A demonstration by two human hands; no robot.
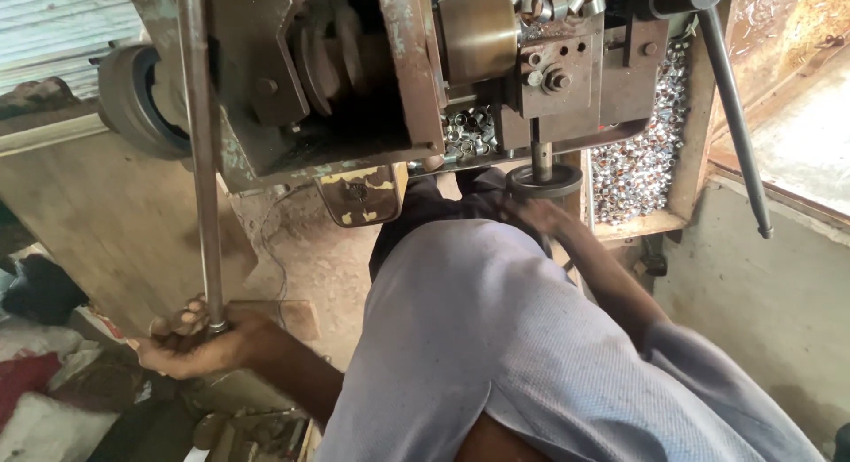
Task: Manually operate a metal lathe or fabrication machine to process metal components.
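Observation:
My left hand (pixel 190 338) is wrapped around the lower end of a long steel lever rod (pixel 200 143) that rises to the top of an old, worn machine (pixel 354 81). My right hand (pixel 540 216) reaches forward to a round black handwheel (pixel 543 180) on a short vertical shaft under the machine's tool block (pixel 553 73); motion blur hides the fingers. My grey-blue shirt (pixel 496 338) fills the lower middle of the view.
A wooden tray (pixel 637 225) at the right holds several small shiny metal rings (pixel 642 152); more lie on the machine. A second dark lever (pixel 735 117) slants down at the right. Rags and clutter (pixel 44 373) lie at the lower left. A grey pulley (pixel 133 99) sits at the left.

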